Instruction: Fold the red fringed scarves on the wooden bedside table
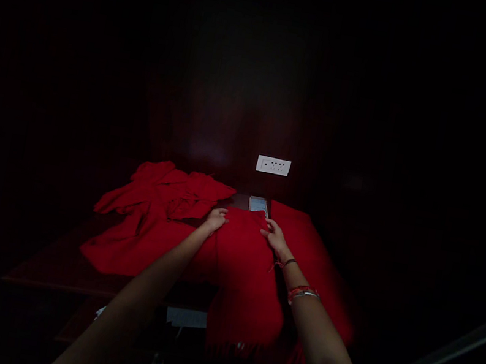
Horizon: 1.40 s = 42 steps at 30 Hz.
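A red fringed scarf (242, 269) lies flat over a dark table, its near end hanging past the front edge. My left hand (217, 220) is closed on the scarf's far left corner, fingers curled at the edge. Opposite it, my right hand (275, 235) pinches the far right corner. Another red fringed cloth (309, 255) is spread just right of the scarf and also drapes over the edge. To the left, more red cloth (166, 194) sits in a crumpled heap, close to my left hand. Dim light hides the fine detail of the fingertips.
A white socket panel (273, 166) is on the dark wall behind. Beyond the scarf's far edge lies a light blue, paper-like item (258, 204). The dark table (57, 263) has a lower level with a pale sheet (186, 318) below. Surroundings are mostly black.
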Tool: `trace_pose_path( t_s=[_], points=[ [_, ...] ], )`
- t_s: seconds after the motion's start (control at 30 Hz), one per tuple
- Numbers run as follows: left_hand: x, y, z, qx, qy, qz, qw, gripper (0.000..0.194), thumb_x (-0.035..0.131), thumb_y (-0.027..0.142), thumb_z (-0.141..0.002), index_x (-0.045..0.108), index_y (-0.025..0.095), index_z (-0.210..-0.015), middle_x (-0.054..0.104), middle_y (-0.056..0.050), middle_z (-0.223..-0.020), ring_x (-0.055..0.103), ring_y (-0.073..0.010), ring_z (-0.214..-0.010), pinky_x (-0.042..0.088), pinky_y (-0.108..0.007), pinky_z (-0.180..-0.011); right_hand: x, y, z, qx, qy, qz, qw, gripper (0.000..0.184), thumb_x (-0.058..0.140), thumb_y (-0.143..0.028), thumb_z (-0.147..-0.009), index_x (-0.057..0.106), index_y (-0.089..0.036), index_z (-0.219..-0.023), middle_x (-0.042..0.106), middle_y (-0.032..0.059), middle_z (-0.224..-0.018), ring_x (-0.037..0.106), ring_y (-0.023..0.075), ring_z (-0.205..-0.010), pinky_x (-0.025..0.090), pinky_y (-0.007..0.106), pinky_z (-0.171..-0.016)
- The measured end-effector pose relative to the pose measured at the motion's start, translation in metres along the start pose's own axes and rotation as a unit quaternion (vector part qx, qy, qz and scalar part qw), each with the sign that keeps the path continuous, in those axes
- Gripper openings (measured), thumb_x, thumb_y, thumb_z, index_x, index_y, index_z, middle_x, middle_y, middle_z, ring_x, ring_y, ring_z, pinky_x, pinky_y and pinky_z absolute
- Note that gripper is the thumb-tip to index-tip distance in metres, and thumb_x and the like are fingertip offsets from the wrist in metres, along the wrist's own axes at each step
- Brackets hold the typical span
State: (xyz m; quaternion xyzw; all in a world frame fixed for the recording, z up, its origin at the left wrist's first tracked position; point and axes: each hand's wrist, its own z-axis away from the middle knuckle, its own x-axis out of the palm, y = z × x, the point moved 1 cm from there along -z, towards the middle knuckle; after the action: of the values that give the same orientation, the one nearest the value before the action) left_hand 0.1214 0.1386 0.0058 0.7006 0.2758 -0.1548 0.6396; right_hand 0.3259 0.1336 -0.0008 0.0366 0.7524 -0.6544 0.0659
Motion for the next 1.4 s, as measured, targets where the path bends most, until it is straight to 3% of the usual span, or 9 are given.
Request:
trace_pose_path(
  t_s=[0.17,0.3,0.47,0.6,0.7,0.9,1.03,1.17,1.4],
  points=[
    [-0.004,0.006,-0.004,0.113,0.055,-0.052,0.991,0.051,0.041,0.009,-0.072,0.033,0.021,-0.121,0.042,-0.002,-0.119,0.044,-0.0096,-0.101,0.036,-0.019,-0.083,-0.003,0.001,-0.002,-0.085,0.069,0.1,0.989,0.043,0.045,-0.021,-0.069,0.035,-0.018,-0.111,0.053,0.0052,-0.104,0.05,0.0118,-0.093,0.04,0.023,-0.076],
    [0.006,-0.004,-0.01,0.073,0.037,-0.16,0.984,0.043,0.046,0.006,-0.066,0.049,0.012,-0.109,0.051,-0.009,-0.107,0.045,-0.0163,-0.1,0.034,-0.024,-0.086,0.002,0.008,-0.01,0.026,0.08,0.267,0.96,0.051,0.046,-0.018,-0.068,0.031,-0.014,-0.116,0.054,0.0077,-0.1,0.052,0.0149,-0.088,0.039,0.026,-0.075],
    [0.017,-0.013,-0.001,0.044,0.036,-0.201,0.978,0.035,0.041,0.023,-0.077,0.048,0.015,-0.11,0.044,-0.012,-0.115,0.04,-0.0215,-0.106,0.033,-0.032,-0.086,0.012,0.002,0.004,-0.008,0.08,0.355,0.932,0.053,0.047,-0.016,-0.069,0.032,-0.015,-0.12,0.043,0.0137,-0.113,0.044,0.0214,-0.1,0.034,0.031,-0.082],
    [0.01,-0.024,0.028,0.07,0.079,-0.254,0.961,0.042,0.026,0.032,-0.084,0.035,0.015,-0.121,0.034,-0.013,-0.124,0.032,-0.0214,-0.113,0.028,-0.034,-0.09,0.02,0.0,0.03,-0.131,0.016,0.503,0.854,0.048,0.039,-0.032,-0.077,0.029,-0.023,-0.123,0.025,0.0086,-0.13,0.023,0.0227,-0.116,0.027,0.037,-0.088],
    [0.0,-0.038,0.052,0.098,0.044,-0.336,0.936,0.045,0.028,0.037,-0.083,0.035,0.016,-0.121,0.03,-0.013,-0.127,0.027,-0.0223,-0.116,0.024,-0.035,-0.092,0.022,0.008,0.041,-0.125,-0.069,0.542,0.828,0.044,0.028,-0.038,-0.081,0.032,-0.024,-0.122,0.028,0.006,-0.129,0.021,0.0206,-0.118,0.022,0.039,-0.091],
    [-0.022,-0.052,0.074,0.08,-0.046,-0.396,0.914,0.049,0.029,0.046,-0.08,0.03,0.024,-0.123,0.021,-0.007,-0.132,0.018,-0.0235,-0.12,0.016,-0.041,-0.094,0.024,0.007,0.042,-0.039,-0.077,0.566,0.82,0.044,0.024,-0.034,-0.083,0.032,-0.018,-0.122,0.028,0.0092,-0.129,0.021,0.0219,-0.117,0.021,0.04,-0.091],
    [-0.023,-0.047,0.08,0.086,-0.028,-0.398,0.913,0.052,0.029,0.046,-0.079,0.029,0.02,-0.124,0.015,-0.006,-0.134,0.012,-0.0226,-0.121,0.014,-0.04,-0.095,0.035,-0.012,0.049,-0.09,-0.045,0.575,0.812,0.039,0.03,-0.028,-0.081,0.038,-0.018,-0.118,0.035,0.0103,-0.124,0.027,0.0211,-0.113,0.019,0.041,-0.091],
    [-0.016,-0.044,0.081,0.113,-0.035,-0.387,0.914,0.056,0.032,0.042,-0.077,0.027,0.014,-0.125,0.017,-0.008,-0.133,0.014,-0.0219,-0.121,0.014,-0.039,-0.096,0.062,-0.033,0.057,-0.17,-0.081,0.55,0.814,0.035,0.033,-0.032,-0.08,0.048,-0.016,-0.106,0.049,0.0104,-0.108,0.043,0.0177,-0.098,0.032,0.029,-0.082],
    [-0.022,-0.051,0.084,0.078,0.035,-0.4,0.913,0.047,0.026,0.022,-0.078,0.032,0.008,-0.122,0.03,-0.011,-0.128,0.027,-0.0203,-0.116,0.021,-0.036,-0.093,0.112,-0.04,0.057,-0.084,-0.083,0.57,0.813,0.038,0.047,-0.045,-0.07,0.059,-0.014,-0.089,0.058,0.0134,-0.09,0.053,0.0214,-0.084,0.041,0.028,-0.067]
  ],
)
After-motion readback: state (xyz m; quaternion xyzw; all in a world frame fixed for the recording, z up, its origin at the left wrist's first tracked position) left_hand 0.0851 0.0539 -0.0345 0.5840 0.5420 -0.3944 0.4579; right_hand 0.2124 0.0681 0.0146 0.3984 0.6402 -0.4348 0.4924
